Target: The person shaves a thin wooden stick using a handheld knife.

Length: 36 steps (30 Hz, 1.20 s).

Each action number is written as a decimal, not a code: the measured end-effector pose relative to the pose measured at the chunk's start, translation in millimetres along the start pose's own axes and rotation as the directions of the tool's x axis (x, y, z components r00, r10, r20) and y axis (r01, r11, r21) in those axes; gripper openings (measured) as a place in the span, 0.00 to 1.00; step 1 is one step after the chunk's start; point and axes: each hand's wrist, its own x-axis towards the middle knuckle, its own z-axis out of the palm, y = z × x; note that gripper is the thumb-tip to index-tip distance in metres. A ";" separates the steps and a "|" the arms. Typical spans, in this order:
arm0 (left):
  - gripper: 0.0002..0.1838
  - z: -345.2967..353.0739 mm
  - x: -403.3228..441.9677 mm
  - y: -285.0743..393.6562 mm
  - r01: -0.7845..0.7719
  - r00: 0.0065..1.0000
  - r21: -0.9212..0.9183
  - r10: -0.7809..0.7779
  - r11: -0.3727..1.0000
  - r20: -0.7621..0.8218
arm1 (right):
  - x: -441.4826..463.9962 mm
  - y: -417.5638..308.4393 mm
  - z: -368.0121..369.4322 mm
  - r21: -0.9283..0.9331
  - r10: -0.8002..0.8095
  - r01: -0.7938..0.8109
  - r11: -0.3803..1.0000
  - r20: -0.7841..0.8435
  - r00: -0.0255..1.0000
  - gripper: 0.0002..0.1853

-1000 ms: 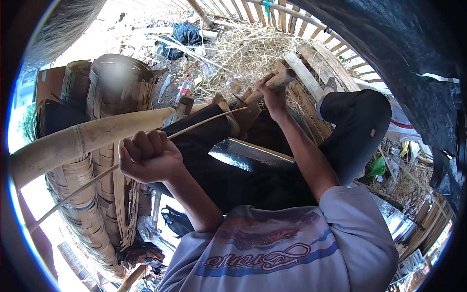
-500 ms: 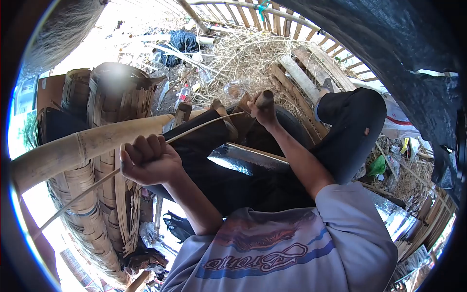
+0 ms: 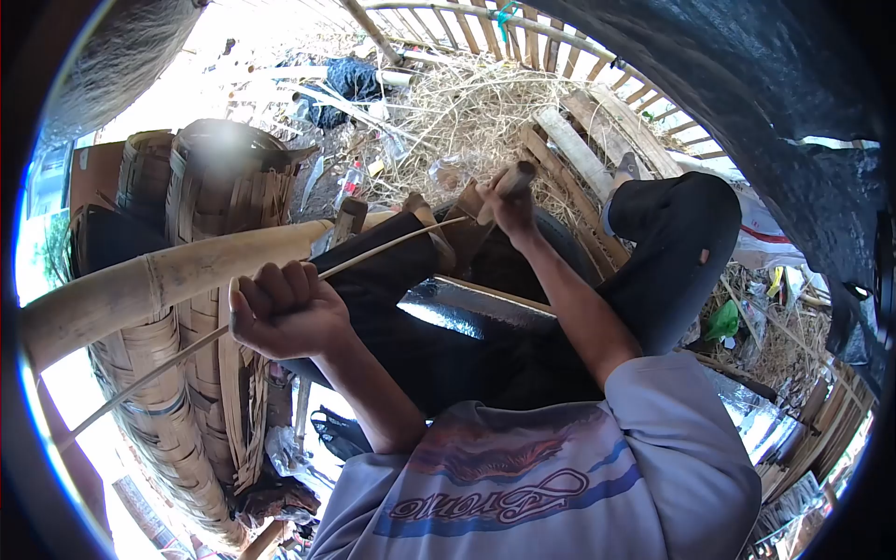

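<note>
My left hand (image 3: 287, 310) is closed in a fist around a long, thin bamboo strip (image 3: 378, 250). One end of the strip runs down to the lower left, past the woven bamboo. Its other end reaches my right hand (image 3: 510, 207), over my lap. That hand is wrapped round the thick round handle of a wooden-handled knife (image 3: 515, 179), whose blade is dark and hard to make out among the shadows. The strip meets the knife just left of my right fingers. A thick bamboo pole (image 3: 187, 266) lies beside my left hand.
Rolled woven bamboo (image 3: 154, 411) stands at the left. Wooden planks (image 3: 574, 145) and dry straw (image 3: 467, 103) lie ahead, with black plastic bags (image 3: 353, 79) and a small bottle (image 3: 352, 175). A slatted fence (image 3: 551, 42) closes the far side; dark sheeting (image 3: 793, 84) hangs at the right.
My right hand has tilted the knife handle over to the right and shifted slightly with it. My left hand stays almost in place on the strip.
</note>
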 end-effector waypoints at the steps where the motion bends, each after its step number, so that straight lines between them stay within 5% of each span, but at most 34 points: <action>1: 0.23 -1.8 -1.5 2.4 0.004 1.000 0.013 -0.004 1.000 -0.007 | 0.9 -7.3 2.5 0.002 0.014 -0.014 1.000 0.006 1.000 0.09; 5: 0.22 -1.4 0.3 1.0 0.001 1.000 -0.018 -0.001 1.000 -0.010 | 6.4 -32.4 6.8 0.266 -0.106 0.103 0.958 -0.002 0.994 0.10; 7: 0.22 0.4 1.6 0.7 -0.004 1.000 -0.024 0.004 1.000 -0.013 | 0.2 -30.4 8.1 0.146 0.007 -0.004 0.989 -0.021 1.000 0.09; 11: 0.22 1.4 1.6 -1.4 0.005 1.000 0.004 -0.005 1.000 0.006 | -3.9 25.7 -5.3 -0.084 -0.061 0.068 0.994 0.083 0.995 0.10; 13: 0.22 -2.6 -0.3 1.9 0.019 1.000 -0.012 -0.019 1.000 -0.008 | -6.3 -10.9 0.2 -0.006 0.049 -0.048 0.999 0.059 0.997 0.10; 15: 0.22 -3.2 1.4 1.2 0.002 1.000 -0.032 -0.001 0.999 0.025 | 7.8 -17.4 1.2 0.163 -0.039 0.038 0.986 -0.001 0.999 0.10; 21: 0.22 0.9 2.8 -1.6 -0.016 1.000 0.064 0.018 0.998 -0.026 | -4.8 15.7 0.0 0.152 -0.151 0.135 0.979 0.098 0.984 0.10; 23: 0.22 3.5 1.3 -2.0 -0.007 1.000 0.025 0.007 1.000 -0.001 | -5.3 32.9 -4.1 -0.077 -0.129 0.139 0.987 0.127 0.984 0.10; 27: 0.22 -2.1 1.6 0.9 0.018 0.999 -0.037 -0.016 0.999 0.036 | 1.8 -15.9 -0.9 0.093 -0.006 0.000 0.996 0.067 0.998 0.09; 28: 0.22 -2.9 1.9 0.5 0.017 0.999 -0.038 -0.016 0.999 0.031 | 4.2 -22.1 -0.5 0.162 -0.091 0.077 0.984 0.079 0.993 0.09; 36: 0.22 6.2 1.1 -0.5 0.001 1.000 0.010 -0.001 1.000 -0.022 | -6.2 13.6 -6.5 -0.052 -0.044 0.048 0.998 0.077 0.996 0.09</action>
